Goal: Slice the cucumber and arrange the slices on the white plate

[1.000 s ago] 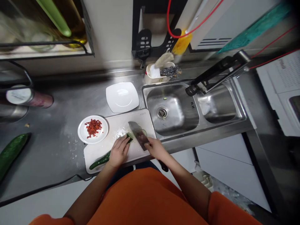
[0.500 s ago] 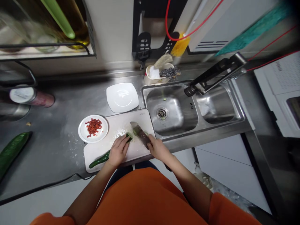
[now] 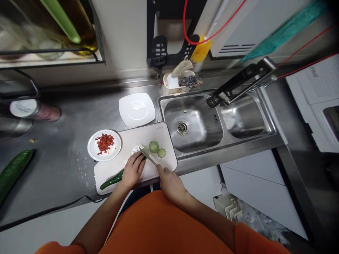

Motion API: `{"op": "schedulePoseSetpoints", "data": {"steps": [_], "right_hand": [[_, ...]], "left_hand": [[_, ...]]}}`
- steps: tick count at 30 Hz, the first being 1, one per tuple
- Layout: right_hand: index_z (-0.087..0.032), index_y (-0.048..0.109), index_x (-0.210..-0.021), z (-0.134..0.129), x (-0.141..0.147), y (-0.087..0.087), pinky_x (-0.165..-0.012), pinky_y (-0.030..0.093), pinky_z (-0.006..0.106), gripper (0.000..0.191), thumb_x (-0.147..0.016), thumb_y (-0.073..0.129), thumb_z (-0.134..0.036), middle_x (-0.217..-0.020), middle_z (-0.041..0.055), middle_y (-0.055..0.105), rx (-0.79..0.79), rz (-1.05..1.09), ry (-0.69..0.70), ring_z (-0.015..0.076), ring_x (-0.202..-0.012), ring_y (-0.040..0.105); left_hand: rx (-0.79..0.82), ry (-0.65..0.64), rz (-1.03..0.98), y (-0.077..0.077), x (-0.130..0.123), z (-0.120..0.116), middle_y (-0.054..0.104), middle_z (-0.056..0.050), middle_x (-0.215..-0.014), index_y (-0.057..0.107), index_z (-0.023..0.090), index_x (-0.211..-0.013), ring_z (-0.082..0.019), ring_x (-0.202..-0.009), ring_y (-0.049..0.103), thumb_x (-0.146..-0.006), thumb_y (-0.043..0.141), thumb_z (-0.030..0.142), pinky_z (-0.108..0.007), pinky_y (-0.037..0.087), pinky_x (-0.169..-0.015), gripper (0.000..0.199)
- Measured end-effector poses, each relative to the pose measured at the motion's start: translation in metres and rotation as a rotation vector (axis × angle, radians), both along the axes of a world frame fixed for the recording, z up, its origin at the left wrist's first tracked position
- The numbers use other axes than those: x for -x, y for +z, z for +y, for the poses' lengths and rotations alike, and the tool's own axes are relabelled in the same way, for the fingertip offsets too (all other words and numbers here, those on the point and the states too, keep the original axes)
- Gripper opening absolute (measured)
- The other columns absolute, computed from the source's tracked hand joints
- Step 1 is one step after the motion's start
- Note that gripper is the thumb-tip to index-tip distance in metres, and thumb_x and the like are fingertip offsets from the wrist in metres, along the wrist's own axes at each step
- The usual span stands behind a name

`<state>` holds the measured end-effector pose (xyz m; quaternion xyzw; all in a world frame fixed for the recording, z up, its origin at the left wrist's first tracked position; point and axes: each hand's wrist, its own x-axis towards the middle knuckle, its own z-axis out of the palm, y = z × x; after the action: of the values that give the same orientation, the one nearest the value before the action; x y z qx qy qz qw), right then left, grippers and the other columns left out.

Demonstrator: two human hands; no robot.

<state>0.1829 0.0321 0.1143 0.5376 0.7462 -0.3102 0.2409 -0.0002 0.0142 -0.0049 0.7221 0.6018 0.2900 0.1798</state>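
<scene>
My left hand (image 3: 133, 170) presses down on a long green cucumber (image 3: 112, 180) that lies on the white cutting board (image 3: 124, 141). Its fingers are bent over the cucumber's upper end and partly hide it. In my right hand (image 3: 171, 183) is the handle of a knife (image 3: 148, 156), its blade edge-down against the cucumber's cut end, just beside the left fingertips. Several round cucumber slices (image 3: 161, 152) lie on the board to the right of the blade.
A white plate (image 3: 137, 109) stands behind the board, and a small plate (image 3: 91, 146) of red pieces overlaps its left edge. The sink (image 3: 196, 141) adjoins on the right. Another cucumber (image 3: 16, 169) lies far left. A caddy (image 3: 176, 90) with scrubbers stands behind the sink.
The knife has moved left and turned upright, from over the slices to the cucumber's end. The slices now show in full. My left hand has barely moved.
</scene>
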Motion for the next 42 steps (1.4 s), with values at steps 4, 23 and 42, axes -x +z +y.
{"op": "schedulePoseSetpoints", "data": {"steps": [4,23,42], "right_hand": [[-0.017,0.045,-0.130,-0.002,0.001,0.005,-0.066,0.046,0.023,0.044,-0.090,0.030,-0.006,-0.097,0.0117,0.065,0.017,-0.013,-0.025,0.0199,-0.085,0.066],[-0.018,0.048,-0.123,-0.002,0.001,0.007,-0.066,0.046,0.023,0.041,-0.089,0.028,-0.004,-0.092,0.0110,0.065,0.046,-0.016,-0.029,0.0206,-0.084,0.066],[-0.016,0.051,-0.113,0.011,0.006,0.007,-0.065,0.044,0.024,0.035,-0.090,0.028,-0.004,-0.087,0.0094,0.065,0.070,0.005,-0.006,0.0192,-0.084,0.065]], "left_hand": [[-0.011,-0.005,0.002,0.000,0.000,0.000,0.062,-0.010,-0.118,0.058,0.020,-0.118,-0.022,-0.111,0.058,-0.090,0.050,0.025,-0.040,0.049,-0.098,0.029],[-0.034,-0.009,-0.011,0.000,0.000,0.000,0.063,-0.010,-0.117,0.058,0.020,-0.119,-0.021,-0.110,0.059,-0.089,0.051,0.025,-0.039,0.049,-0.098,0.030],[0.001,-0.022,-0.017,0.000,0.001,0.000,0.064,-0.010,-0.117,0.058,0.021,-0.120,-0.022,-0.110,0.059,-0.090,0.050,0.024,-0.041,0.048,-0.098,0.031]]}}
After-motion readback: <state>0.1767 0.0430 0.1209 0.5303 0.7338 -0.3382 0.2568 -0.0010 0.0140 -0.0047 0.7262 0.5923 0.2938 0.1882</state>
